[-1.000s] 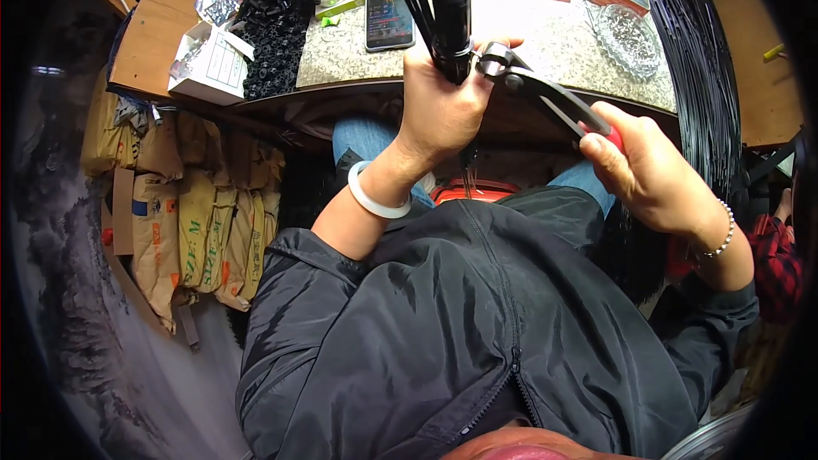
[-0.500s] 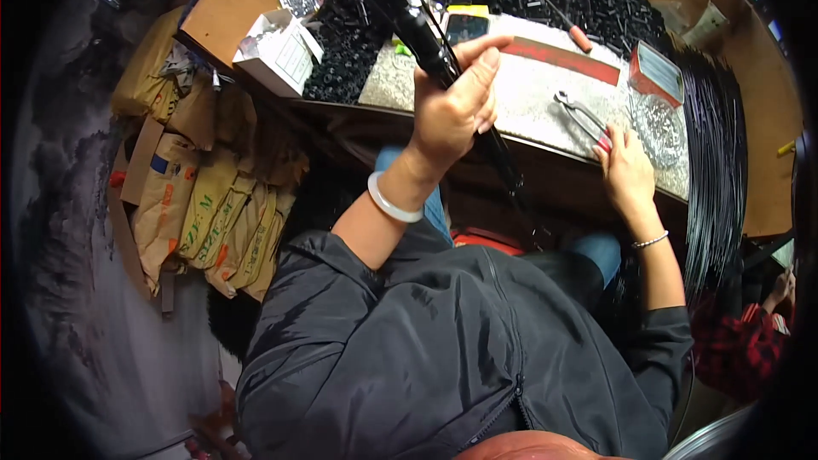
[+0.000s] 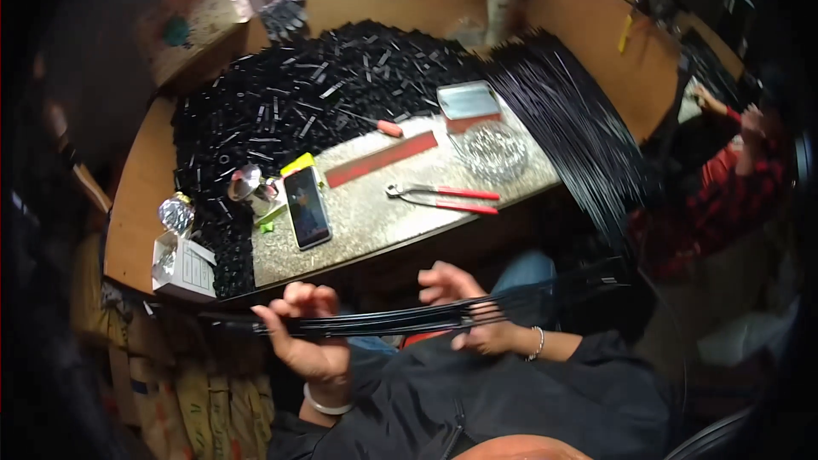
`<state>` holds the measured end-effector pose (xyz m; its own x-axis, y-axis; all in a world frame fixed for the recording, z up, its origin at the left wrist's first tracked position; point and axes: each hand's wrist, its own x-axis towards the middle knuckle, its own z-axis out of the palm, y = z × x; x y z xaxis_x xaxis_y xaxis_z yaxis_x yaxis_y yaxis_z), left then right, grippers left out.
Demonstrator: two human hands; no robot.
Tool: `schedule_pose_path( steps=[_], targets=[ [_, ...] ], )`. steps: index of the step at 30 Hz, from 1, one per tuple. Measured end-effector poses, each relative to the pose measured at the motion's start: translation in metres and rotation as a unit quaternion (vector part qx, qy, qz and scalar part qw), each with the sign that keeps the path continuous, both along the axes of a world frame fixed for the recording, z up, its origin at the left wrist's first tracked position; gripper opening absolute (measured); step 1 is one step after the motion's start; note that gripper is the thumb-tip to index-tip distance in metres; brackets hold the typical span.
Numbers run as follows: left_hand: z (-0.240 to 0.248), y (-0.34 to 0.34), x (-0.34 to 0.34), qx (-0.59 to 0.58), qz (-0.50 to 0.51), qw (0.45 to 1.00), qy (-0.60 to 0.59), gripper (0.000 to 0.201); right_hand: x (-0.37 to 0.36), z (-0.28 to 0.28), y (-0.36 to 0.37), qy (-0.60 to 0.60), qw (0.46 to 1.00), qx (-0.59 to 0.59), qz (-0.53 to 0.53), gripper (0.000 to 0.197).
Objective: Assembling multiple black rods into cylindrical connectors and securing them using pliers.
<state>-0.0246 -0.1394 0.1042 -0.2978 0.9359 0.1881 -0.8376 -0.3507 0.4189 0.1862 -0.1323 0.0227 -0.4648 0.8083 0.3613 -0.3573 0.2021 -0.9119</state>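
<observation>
A long bundle of slim black rods (image 3: pixel 392 322) is held crosswise, nearer than the speckled board (image 3: pixel 366 234). It is gripped between thumb and curled fingers of the left hand (image 3: pixel 313 354); the right hand (image 3: pixel 487 337), well apart, is crossed by the rods, and whether it is closed on them cannot be told. Red-handled pincers (image 3: pixel 456 192) and a smartphone (image 3: pixel 307 209) are laid on the board.
</observation>
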Motion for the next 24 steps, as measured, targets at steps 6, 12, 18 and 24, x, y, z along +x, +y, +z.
schedule_pose_path(
  steps=[6, 12, 18, 24],
  targets=[
    [-0.089, -0.024, 0.035, -0.227, -0.369, 0.901, -0.029, 0.054, 0.012, 0.039, -0.003, 0.182, 0.974, 0.115, -0.075, 0.005],
    [-0.066, 0.014, 0.011, -0.025, -0.329, 0.827, 0.454, 0.03, -0.005, -0.034, 0.015, -0.001, 0.972, -0.134, -0.191, 0.023],
    [0.002, 0.066, 0.055, 0.118, -0.184, 0.823, 0.524, 0.047, -0.031, -0.071, 0.011, -0.075, 0.95, -0.171, -0.25, 0.027],
    [0.014, 0.067, 0.061, 0.079, -0.195, 0.874, 0.438, 0.018, -0.024, -0.05, 0.017, -0.086, 0.977, -0.112, -0.157, 0.027]
  ],
)
